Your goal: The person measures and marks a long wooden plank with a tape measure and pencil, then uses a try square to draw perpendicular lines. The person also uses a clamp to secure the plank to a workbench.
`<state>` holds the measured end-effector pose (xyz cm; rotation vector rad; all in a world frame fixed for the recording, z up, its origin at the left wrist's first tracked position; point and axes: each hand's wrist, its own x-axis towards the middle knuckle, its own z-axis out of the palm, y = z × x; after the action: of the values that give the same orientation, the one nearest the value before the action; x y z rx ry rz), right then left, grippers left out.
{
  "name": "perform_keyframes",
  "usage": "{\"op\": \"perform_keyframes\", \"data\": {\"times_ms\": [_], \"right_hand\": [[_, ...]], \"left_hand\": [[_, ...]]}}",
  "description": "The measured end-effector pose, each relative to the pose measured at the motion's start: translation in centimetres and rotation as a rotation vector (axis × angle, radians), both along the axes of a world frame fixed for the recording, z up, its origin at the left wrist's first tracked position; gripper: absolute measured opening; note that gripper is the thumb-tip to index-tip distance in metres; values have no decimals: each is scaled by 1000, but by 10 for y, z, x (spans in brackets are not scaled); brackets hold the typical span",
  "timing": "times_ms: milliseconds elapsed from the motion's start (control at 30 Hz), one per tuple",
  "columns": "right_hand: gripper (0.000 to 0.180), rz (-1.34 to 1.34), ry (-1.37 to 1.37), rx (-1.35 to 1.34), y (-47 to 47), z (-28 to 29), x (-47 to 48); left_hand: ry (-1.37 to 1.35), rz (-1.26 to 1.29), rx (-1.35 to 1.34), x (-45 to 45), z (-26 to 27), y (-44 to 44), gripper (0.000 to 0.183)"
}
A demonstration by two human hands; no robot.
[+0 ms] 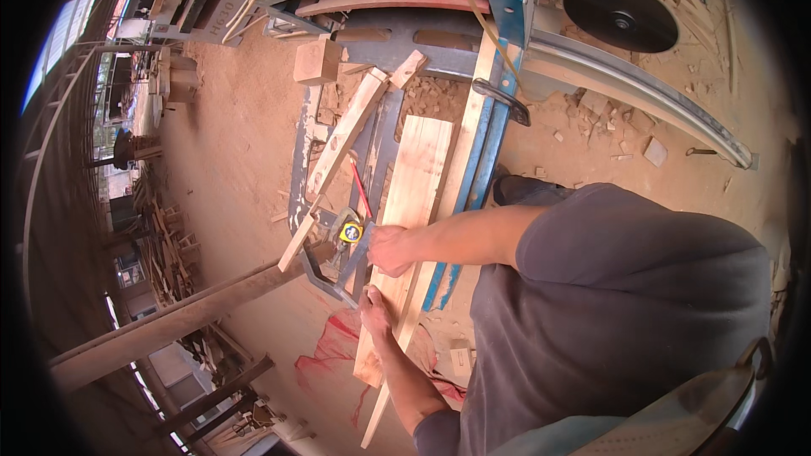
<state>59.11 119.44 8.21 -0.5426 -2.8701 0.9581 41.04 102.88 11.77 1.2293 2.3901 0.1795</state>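
A long pale wooden board [415,171] lies lengthwise along the metal machine stand in front of me. My left hand [376,315] grips the board's far edge near its lower end, thumb uppermost. Farther up the same edge is my right hand [391,251], its fingers curled at the wood and partly hidden. A grey flat strip [363,244] emerges beside those fingers; whether it is held or belongs to the stand is unclear. Just beyond my right hand sits a yellow tape measure [350,232]. Above it lies a red pencil [361,185].
A narrower wooden strip [457,171] runs beside a blue metal beam [488,164] with a black lever handle [504,101]. Wooden offcuts [347,133] and a block [317,62] rest on the stand. A large dark disc [621,14] stands upper right; a rail [640,88] curves below it.
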Motion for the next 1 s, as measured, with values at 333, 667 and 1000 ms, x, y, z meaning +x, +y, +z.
{"op": "perform_keyframes", "data": {"times_ms": [333,667,1000], "right_hand": [[45,-133,-46,198,-15,21,-1],[47,-151,-97,196,-32,51,5],[42,-160,-7,204,-37,55,10]], "left_hand": [[231,-153,266,2,-14,-19,63],[319,-154,360,15,-1,-37,58],[262,-140,343,24,21,-41,53]]}}
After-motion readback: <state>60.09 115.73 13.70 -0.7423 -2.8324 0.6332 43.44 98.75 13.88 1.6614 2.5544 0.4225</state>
